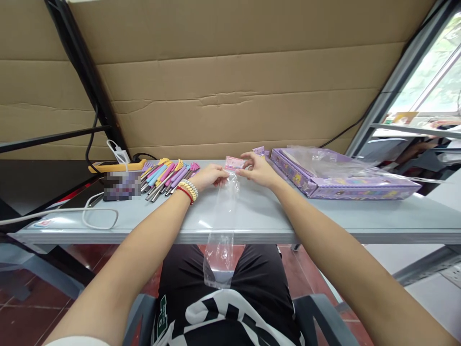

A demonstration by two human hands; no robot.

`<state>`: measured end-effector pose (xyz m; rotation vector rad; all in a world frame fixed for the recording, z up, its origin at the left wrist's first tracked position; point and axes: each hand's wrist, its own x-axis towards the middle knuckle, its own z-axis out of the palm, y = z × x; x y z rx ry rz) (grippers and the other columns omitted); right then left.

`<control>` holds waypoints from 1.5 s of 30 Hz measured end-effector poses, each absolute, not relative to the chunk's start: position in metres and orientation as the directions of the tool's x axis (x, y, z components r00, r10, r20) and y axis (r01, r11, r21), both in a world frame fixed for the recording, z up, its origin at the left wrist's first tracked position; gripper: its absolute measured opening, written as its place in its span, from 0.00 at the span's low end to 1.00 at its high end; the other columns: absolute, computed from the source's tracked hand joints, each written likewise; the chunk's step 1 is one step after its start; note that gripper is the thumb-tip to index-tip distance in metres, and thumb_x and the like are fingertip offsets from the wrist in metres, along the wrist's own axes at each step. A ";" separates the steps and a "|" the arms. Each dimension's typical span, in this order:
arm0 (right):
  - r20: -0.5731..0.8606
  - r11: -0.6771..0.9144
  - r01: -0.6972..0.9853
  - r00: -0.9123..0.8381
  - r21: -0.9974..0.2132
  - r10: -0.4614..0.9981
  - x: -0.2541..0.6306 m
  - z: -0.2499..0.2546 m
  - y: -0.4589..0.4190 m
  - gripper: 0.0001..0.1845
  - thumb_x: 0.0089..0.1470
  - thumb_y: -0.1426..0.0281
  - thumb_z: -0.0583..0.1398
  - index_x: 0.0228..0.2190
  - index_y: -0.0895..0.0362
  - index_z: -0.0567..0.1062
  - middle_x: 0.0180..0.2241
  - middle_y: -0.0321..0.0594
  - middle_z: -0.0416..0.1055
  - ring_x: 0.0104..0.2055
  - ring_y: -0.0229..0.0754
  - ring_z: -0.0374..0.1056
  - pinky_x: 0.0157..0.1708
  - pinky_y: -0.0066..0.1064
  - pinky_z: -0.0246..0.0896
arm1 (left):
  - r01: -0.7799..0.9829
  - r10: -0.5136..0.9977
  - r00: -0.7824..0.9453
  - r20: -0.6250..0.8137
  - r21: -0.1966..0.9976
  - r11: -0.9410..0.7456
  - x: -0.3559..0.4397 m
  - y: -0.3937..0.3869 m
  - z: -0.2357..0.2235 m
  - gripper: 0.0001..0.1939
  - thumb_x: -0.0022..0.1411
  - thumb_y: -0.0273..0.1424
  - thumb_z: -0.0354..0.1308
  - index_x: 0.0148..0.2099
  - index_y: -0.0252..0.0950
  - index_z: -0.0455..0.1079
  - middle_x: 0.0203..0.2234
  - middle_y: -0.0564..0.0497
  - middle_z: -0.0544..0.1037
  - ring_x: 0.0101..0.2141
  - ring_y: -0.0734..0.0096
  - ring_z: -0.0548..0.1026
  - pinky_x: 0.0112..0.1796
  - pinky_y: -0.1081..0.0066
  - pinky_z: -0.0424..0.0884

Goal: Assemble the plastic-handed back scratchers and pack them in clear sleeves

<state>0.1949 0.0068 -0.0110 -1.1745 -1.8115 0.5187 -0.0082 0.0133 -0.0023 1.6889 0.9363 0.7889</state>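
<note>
Between my hands is a pink printed card [234, 163], at the top end of a long clear plastic bag [224, 211]. The bag runs toward me across the table and hangs over the front edge above my lap. My left hand [212, 177], with bracelets at the wrist, is closed at the card's left lower side, gripping the top of the bag. My right hand [260, 170] pinches the card's right side between thumb and fingers. To the left lies a pile of colourful-handled metal utensils [169, 178], with forked or hand-shaped ends.
A flat purple printed box [345, 187] with clear plastic bags [320, 161] on top lies at right. A phone [120, 186], white cable [103, 226] and yellow object [118, 166] are at left. Cardboard [230, 105] stands behind the grey table [259, 216]. Another person's hand [446, 124] shows far right.
</note>
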 end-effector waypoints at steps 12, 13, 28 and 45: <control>0.425 0.504 0.473 -0.272 -0.722 0.863 0.194 -0.009 0.003 0.21 0.46 0.61 0.64 0.40 0.60 0.71 0.24 0.35 0.69 0.21 0.34 0.61 0.23 0.28 0.56 | 0.211 0.889 0.394 0.235 0.918 -0.336 -0.004 0.011 -0.005 0.18 0.56 0.24 0.59 0.47 0.37 0.57 0.23 0.58 0.71 0.23 0.77 0.69 0.25 0.75 0.60; 0.447 0.522 0.460 -0.270 -0.718 0.853 0.195 -0.009 0.003 0.26 0.43 0.61 0.66 0.43 0.59 0.70 0.27 0.36 0.71 0.22 0.34 0.62 0.24 0.29 0.58 | 0.209 0.892 0.384 0.241 0.918 -0.338 -0.004 0.010 -0.005 0.19 0.55 0.23 0.58 0.47 0.37 0.56 0.22 0.60 0.70 0.22 0.78 0.68 0.25 0.75 0.60; 0.537 0.628 0.591 -0.353 -0.506 0.766 0.191 -0.008 -0.004 0.13 0.44 0.67 0.62 0.34 0.59 0.77 0.32 0.41 0.77 0.27 0.36 0.66 0.29 0.30 0.61 | 0.181 0.853 0.386 0.351 0.878 -0.443 0.000 0.008 -0.008 0.18 0.59 0.26 0.56 0.49 0.36 0.55 0.20 0.62 0.67 0.21 0.79 0.65 0.26 0.75 0.60; 0.572 0.612 0.656 -0.320 -0.442 0.756 0.189 -0.006 -0.007 0.17 0.43 0.64 0.64 0.36 0.57 0.72 0.38 0.44 0.77 0.32 0.40 0.71 0.29 0.29 0.62 | 0.269 0.835 0.415 0.362 0.828 -0.493 0.002 0.006 -0.005 0.05 0.57 0.22 0.54 0.36 0.35 0.63 0.20 0.58 0.68 0.22 0.79 0.67 0.27 0.74 0.62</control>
